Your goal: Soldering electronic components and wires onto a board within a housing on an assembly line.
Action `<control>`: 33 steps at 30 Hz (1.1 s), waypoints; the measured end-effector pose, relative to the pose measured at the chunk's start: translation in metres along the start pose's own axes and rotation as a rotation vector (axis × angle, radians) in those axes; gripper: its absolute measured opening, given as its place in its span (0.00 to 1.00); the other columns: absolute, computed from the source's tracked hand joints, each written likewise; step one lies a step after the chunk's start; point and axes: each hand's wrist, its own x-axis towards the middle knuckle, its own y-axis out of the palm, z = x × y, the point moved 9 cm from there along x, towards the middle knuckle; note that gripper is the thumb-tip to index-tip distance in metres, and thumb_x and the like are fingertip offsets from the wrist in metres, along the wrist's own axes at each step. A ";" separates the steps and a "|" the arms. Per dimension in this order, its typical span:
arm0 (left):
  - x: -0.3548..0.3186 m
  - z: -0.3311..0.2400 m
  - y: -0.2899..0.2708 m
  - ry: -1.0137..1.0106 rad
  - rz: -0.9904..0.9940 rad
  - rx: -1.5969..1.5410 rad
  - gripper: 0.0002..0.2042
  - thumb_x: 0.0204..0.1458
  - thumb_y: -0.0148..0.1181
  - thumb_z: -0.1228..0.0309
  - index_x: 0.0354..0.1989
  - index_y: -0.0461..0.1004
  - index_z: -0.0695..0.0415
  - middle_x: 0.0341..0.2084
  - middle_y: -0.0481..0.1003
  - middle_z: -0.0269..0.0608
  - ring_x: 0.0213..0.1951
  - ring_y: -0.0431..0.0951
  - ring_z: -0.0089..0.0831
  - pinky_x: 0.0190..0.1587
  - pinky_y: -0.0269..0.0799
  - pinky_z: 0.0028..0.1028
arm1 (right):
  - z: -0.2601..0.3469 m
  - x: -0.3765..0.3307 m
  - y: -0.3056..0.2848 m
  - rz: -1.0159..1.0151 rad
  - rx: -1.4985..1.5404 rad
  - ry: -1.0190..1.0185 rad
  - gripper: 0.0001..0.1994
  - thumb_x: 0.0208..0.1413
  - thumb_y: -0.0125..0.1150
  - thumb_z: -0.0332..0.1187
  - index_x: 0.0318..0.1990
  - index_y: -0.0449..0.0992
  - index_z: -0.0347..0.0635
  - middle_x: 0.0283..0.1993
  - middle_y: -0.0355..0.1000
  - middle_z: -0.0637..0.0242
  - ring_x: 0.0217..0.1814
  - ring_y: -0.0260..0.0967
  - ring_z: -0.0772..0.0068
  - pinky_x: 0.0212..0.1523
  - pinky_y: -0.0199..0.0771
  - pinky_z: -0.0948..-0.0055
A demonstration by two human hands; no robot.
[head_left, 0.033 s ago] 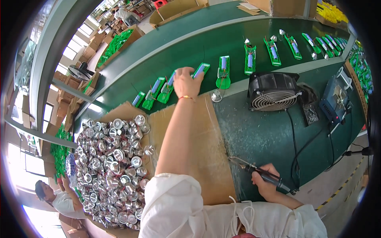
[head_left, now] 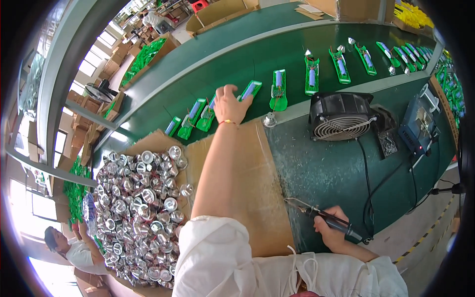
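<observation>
Clad in a white, loosely creased garment with short sleeves ending above the elbows, both forearms bare. Thin white drawstrings (head_left: 297, 265) dangling over the chest fabric near the lower edge. On the left hand's (head_left: 230, 105) wrist, a slim gold-coloured bracelet (head_left: 228, 122) with a small clasp or bead. No gloves on either hand; right hand (head_left: 332, 232) bare too, without rings or watch visible.
</observation>
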 end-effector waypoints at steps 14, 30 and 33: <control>-0.186 0.021 -0.133 -0.126 0.168 0.064 0.27 0.37 0.61 0.51 0.42 0.65 0.57 0.35 0.69 0.49 0.36 0.71 0.45 0.37 0.68 0.38 | 0.010 0.000 0.001 -0.018 0.010 -0.072 0.09 0.47 0.58 0.27 0.28 0.63 0.36 0.19 0.68 0.64 0.17 0.64 0.81 0.17 0.66 0.82; -0.284 0.041 -0.216 -0.208 -0.070 0.071 0.22 0.34 0.65 0.68 0.41 0.69 0.55 0.41 0.66 0.46 0.44 0.66 0.42 0.45 0.60 0.38 | 0.022 -0.008 0.000 -0.068 -0.046 -0.159 0.07 0.50 0.55 0.29 0.29 0.62 0.39 0.17 0.64 0.68 0.14 0.58 0.84 0.14 0.56 0.87; -0.303 0.069 -0.209 -0.343 0.000 0.025 0.18 0.35 0.66 0.65 0.35 0.71 0.57 0.30 0.70 0.42 0.35 0.69 0.40 0.37 0.63 0.35 | 0.023 -0.009 0.002 -0.053 -0.050 -0.172 0.07 0.50 0.55 0.29 0.29 0.62 0.39 0.17 0.64 0.68 0.14 0.58 0.84 0.14 0.56 0.86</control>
